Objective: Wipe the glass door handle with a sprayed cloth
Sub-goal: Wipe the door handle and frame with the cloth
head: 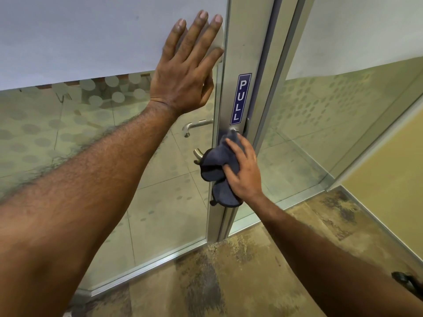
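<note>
My right hand (243, 167) grips a dark grey-blue cloth (218, 164) and presses it around the metal lever handle (198, 154) on the near side of the glass door. Only the handle's curved left end shows beside the cloth. The cloth's top touches the round base of the handle on the aluminium door stile (240, 56). My left hand (186, 65) lies flat, fingers spread, against the frosted glass panel (80, 37) above and to the left of the handle. A second lever handle (194, 127) is visible through the glass on the far side.
A blue PULL sticker (240, 99) runs down the stile just above the handle. A fixed glass side panel (332, 110) and its aluminium frame stand to the right. Worn brown floor (229, 277) lies below. A dark object (406, 282) shows at the lower right edge.
</note>
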The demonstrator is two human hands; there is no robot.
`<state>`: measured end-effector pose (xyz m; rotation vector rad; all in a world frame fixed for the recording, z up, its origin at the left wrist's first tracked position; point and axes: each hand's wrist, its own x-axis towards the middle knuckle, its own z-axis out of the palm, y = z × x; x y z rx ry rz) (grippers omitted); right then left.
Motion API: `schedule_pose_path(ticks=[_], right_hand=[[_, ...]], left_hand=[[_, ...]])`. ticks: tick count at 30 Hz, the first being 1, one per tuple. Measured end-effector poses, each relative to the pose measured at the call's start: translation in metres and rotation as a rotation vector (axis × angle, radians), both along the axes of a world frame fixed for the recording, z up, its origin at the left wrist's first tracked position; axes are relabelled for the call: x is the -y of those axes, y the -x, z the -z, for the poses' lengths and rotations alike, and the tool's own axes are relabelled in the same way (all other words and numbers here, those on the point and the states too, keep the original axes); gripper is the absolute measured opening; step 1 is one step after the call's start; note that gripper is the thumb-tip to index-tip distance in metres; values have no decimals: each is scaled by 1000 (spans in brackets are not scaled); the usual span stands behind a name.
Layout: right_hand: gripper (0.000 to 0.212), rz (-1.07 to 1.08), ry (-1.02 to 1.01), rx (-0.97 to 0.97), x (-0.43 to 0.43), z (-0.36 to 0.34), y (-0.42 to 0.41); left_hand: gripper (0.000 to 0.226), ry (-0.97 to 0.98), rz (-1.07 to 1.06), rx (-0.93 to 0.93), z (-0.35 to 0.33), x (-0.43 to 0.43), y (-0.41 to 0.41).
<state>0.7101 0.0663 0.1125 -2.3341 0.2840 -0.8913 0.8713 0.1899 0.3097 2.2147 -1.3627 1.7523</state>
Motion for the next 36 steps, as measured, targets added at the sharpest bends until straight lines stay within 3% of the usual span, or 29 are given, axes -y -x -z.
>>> schedule_pose_path(ticks=[6, 9, 11, 17, 22, 26, 31, 36], right_hand=[[72, 23, -766, 212, -9, 1, -18], [59, -52, -1329, 339, -26, 0, -27], [45, -101, -1585, 348, -40, -4, -28], [31, -214, -1823, 315, -72, -20, -27], [30, -215, -1639, 41, -107, -20, -17], [25, -73, -1227, 29, -122, -12, -4], [34, -187, -865, 54, -115, -18, 29], [63, -9, -402, 29, -74, -41, 48]], left_hand=[[40, 5, 5, 5, 0, 0, 1], [40, 11, 10, 9, 0, 0, 1], [39, 16, 14, 22, 1, 0, 0], [39, 23, 20, 15, 2, 2, -2], [39, 22, 23, 6, 1, 2, -2], [38, 12, 27, -1, 0, 1, -1], [38, 6, 24, -2, -1, 0, 0], [40, -14, 17, -37, -2, -2, 1]])
